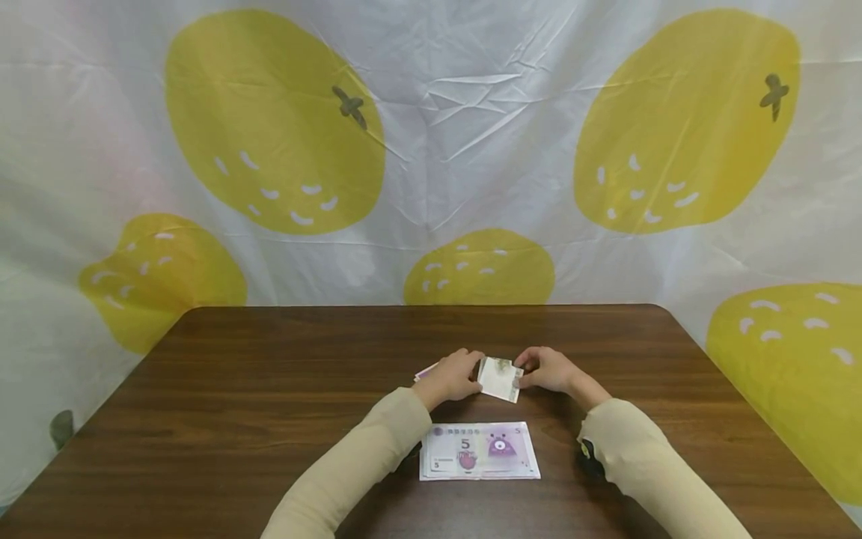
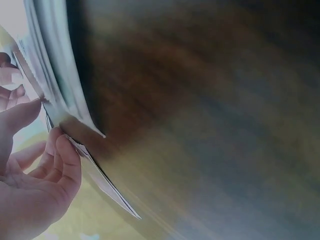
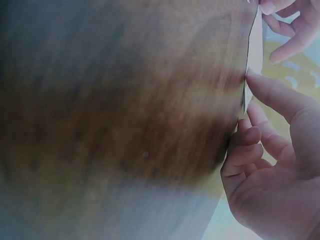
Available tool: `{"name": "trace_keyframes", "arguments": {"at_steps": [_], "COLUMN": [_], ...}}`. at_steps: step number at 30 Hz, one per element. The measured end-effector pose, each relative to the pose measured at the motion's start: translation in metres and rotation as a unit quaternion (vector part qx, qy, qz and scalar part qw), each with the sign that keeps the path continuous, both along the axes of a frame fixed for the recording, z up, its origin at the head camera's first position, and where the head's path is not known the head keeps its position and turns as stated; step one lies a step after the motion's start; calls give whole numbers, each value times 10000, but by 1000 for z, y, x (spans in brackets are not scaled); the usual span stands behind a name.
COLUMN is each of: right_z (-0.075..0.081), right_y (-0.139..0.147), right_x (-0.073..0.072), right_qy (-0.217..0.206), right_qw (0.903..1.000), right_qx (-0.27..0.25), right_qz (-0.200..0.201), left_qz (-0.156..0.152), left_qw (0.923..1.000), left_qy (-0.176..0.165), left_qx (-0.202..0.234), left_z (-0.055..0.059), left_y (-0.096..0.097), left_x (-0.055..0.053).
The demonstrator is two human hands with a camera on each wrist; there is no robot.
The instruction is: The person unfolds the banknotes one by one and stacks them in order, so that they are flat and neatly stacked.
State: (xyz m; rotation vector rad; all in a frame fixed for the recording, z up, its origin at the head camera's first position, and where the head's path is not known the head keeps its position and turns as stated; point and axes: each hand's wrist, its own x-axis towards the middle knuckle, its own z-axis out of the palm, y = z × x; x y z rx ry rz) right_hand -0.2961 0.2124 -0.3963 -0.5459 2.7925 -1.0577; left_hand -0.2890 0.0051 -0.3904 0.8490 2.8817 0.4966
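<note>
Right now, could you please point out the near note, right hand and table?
Near note (image 1: 481, 451): head view, printed face.
Right hand (image 1: 549, 371): head view, its back.
Table (image 1: 236, 382): head view, bare top.

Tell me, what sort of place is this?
Probably an indoor corner set up for filming, though I can't be sure: a fruit-print cloth hangs behind a wooden table holding toy-like banknotes.

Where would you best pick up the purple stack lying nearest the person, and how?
Probably by its short right end, coming from the right and pinching top and underside together. The stack lies flat on the table, so a thin edge seems the natural grip; bare wood shows beside that end, while the left sleeve crowds the other.
</note>
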Motion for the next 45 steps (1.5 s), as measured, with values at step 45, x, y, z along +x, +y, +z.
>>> {"name": "trace_keyframes", "arguments": {"at_steps": [45], "right_z": [21], "right_y": [-7], "right_x": [11], "right_qy": [-578], "right_qw": [9662], "right_qx": [-2453], "right_qz": [-542], "left_qz": [1126], "left_qw": [8916], "left_qy": [-459], "left_qx": [4361], "left_z": [6], "left_y": [-13], "left_x": [3]}}
